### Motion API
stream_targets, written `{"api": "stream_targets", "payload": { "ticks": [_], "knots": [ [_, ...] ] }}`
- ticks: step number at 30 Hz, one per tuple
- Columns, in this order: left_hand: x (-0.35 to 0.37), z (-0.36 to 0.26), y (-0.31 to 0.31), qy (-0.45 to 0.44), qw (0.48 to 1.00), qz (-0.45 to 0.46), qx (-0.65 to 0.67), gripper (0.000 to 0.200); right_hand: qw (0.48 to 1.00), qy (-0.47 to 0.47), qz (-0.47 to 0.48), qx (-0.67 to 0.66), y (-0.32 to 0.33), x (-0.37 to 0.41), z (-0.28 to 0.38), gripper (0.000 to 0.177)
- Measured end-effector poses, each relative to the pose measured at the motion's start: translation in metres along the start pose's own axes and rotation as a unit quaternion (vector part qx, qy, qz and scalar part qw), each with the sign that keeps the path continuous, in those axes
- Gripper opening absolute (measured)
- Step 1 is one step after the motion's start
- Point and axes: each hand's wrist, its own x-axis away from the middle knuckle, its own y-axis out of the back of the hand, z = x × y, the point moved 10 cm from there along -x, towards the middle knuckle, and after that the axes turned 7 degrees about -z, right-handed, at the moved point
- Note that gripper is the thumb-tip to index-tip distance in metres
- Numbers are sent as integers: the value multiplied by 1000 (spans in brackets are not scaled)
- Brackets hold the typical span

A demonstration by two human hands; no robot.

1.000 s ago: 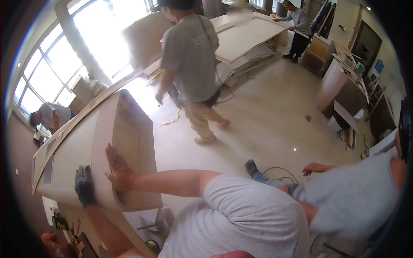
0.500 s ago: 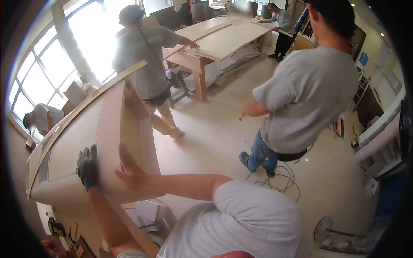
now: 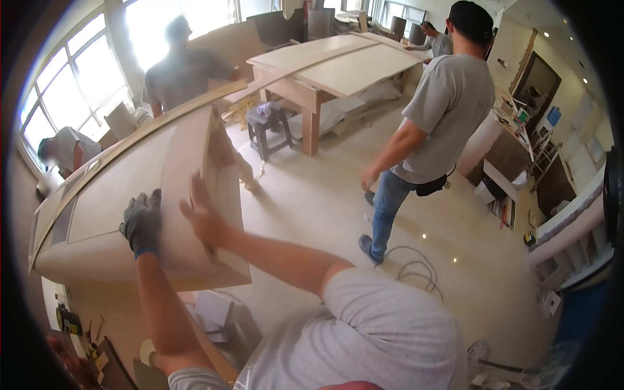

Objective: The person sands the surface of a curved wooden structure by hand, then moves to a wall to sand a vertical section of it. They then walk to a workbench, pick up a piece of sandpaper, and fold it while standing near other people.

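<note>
A large pale wooden cabinet-like piece (image 3: 123, 195) with a panelled face fills the left side. My left hand (image 3: 142, 222), in a dark grey glove, lies flat on its near face with the fingers stretched out. My right hand (image 3: 207, 220) is bare and rests at the piece's right edge, fingers extended, gripping nothing. A long thin wooden strip (image 3: 146, 135) runs along the far top edge of the piece. The underside of the cabinet-like piece is hidden from this angle.
A worktable (image 3: 312, 104) with large boards stands at the back, a dark plastic stool (image 3: 270, 130) beside it. A co-worker in jeans (image 3: 390, 208) stands right of centre; others are at the left and the far back. A cable (image 3: 419, 266) coils on the floor.
The view has shifted slightly. The co-worker behind the piece has moved left, uncovering the stool. The co-worker in jeans has stepped and turned. Both my hands stay on the wood.
</note>
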Motion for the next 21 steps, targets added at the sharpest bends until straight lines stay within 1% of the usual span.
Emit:
{"api": "stream_targets", "payload": {
  "ticks": [2, 5, 8, 11, 13, 14, 16, 17, 19, 20, 21],
  "knots": [
    [-5, -2, 3, 3, 1000, -10, 5, 74, 997, 68, -17, 15, -13, 40, -1, 83],
    [-3, 1, 3, 7, 1000, -12, 4, 74, 999, 48, -3, 1, -2, 48, 28, 85],
    [-3, -1, 3, 0, 1000, -22, 11, 73, 999, 9, -12, -31, 2, -6, 1, 85],
    [-4, -3, 5, -21, 999, -47, 15, 65, 1000, 27, 6, -15, 6, 2, 9, 84],
    [0, -6, 9, -33, 998, -56, 6, 60, 995, 98, 4, -17, -1, 54, 21, 83],
    [-6, 2, 4, -26, 995, -94, -5, 54, 991, 135, 7, -23, -4, 74, 27, 83],
    [-4, -3, 8, -22, 998, -53, 0, 56, 987, 157, -8, -43, -3, 74, 29, 79],
    [-4, -4, 9, -26, 998, -63, 1, 56, 985, 164, -19, -53, -1, 71, 30, 76],
    [-6, 0, 5, -26, 996, -83, 8, 56, 994, 70, -10, -82, 8, 21, 19, 71],
    [-7, 1, 3, -29, 995, -93, 14, 56, 983, 177, -25, 31, 10, -6, 4, 69],
    [-8, 4, 1, -26, 995, -98, 14, 56, 948, 281, -42, 144, 4, -16, -11, 68]
  ]
}}
